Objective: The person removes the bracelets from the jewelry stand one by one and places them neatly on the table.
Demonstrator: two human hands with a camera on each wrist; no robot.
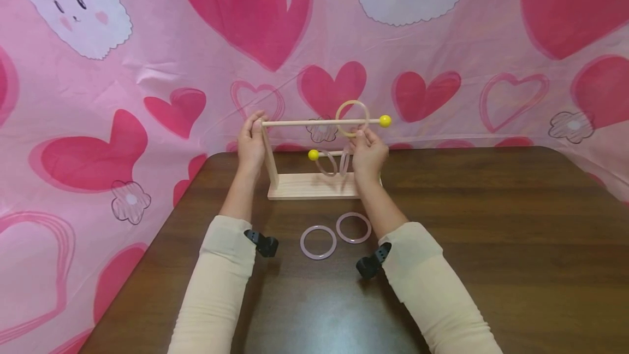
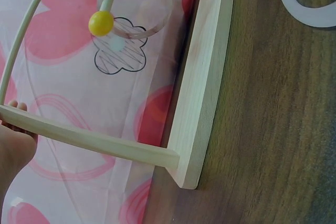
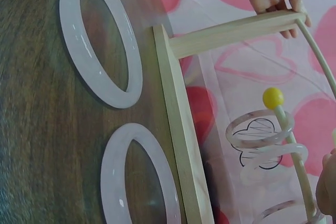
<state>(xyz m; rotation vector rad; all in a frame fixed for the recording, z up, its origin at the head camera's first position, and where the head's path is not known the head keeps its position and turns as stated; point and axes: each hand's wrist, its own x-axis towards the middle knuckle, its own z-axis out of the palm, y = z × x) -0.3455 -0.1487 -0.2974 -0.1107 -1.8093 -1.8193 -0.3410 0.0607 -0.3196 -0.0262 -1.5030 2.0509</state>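
A wooden stand (image 1: 314, 186) with two ball-ended rods stands on the table. My left hand (image 1: 251, 143) grips the top of its left post (image 1: 270, 157), fingers behind the wood. My right hand (image 1: 369, 156) pinches the lower edge of a pale yellow ring (image 1: 339, 107). The upper rod (image 1: 300, 123) crosses that ring's opening, left of the yellow ball (image 1: 385, 121) at the rod's end. On the lower rod, behind its yellow ball (image 3: 273, 98), hang pale rings, including a marbled ring (image 3: 247, 144). My right hand hides the stand's right post.
Two pale purple rings, a left ring (image 1: 303, 242) and a right ring (image 1: 339, 227), lie flat on the dark wooden table (image 1: 491, 234) in front of the stand, between the forearms. A pink cloth (image 1: 324, 42) with hearts hangs behind the table.
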